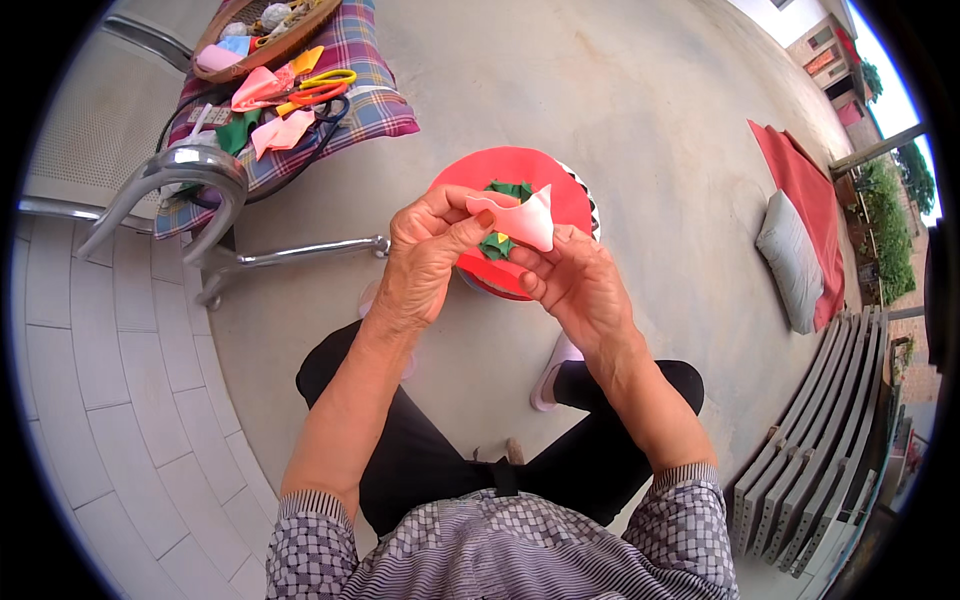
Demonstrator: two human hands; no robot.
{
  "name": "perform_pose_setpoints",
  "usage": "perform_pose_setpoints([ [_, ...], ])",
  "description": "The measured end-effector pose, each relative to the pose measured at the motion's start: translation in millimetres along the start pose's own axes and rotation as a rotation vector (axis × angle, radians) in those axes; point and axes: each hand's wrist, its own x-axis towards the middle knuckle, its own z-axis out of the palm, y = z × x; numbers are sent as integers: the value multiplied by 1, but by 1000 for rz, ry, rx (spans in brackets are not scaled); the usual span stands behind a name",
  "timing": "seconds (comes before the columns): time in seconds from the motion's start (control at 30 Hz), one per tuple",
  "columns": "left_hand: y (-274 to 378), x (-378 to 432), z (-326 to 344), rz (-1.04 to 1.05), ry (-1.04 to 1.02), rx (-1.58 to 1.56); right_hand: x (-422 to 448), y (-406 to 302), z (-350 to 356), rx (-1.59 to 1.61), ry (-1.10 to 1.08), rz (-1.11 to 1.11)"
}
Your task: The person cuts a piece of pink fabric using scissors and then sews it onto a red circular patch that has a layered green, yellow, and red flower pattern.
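Note:
A pale pink piece of fabric or soft sheet [517,218] is stretched between my two hands, its free corner pointing up. My left hand [433,244] pinches its left end between thumb and fingers. With thumb and fingertips, my right hand [577,281] grips the lower right corner. Below the hands is a round red surface [495,166], apparently the top of a small stand. On it lie green leaf-like pieces [495,248] with yellow bits at their centres, partly covered by the hands and the pink piece.
To the left, a plaid cushion [375,112] on a metal bench [112,82] bears scissors [319,91], pink scraps [283,133], a green scrap [238,133] and a wicker basket [262,56]. A grey pillow [789,259] rests by a red cloth [795,187] on the right, near stacked metal rails [810,435].

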Motion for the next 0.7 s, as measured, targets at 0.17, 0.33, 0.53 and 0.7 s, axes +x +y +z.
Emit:
perform_pose_setpoints([
  [0.17,-29,9,40,-166,-86,25,-18,-13,-54,-47,-87,-2],
  [0.33,-45,22,56,-392,-31,196,-16,-21,-81,-347,-21,-218],
  [0.53,-61,20,60,-499,2,101,-15,-19,-101,-340,129,-137],
  [0.7,-61,16,51,-539,-20,183,-15,-15,-104,-370,201,-22],
])
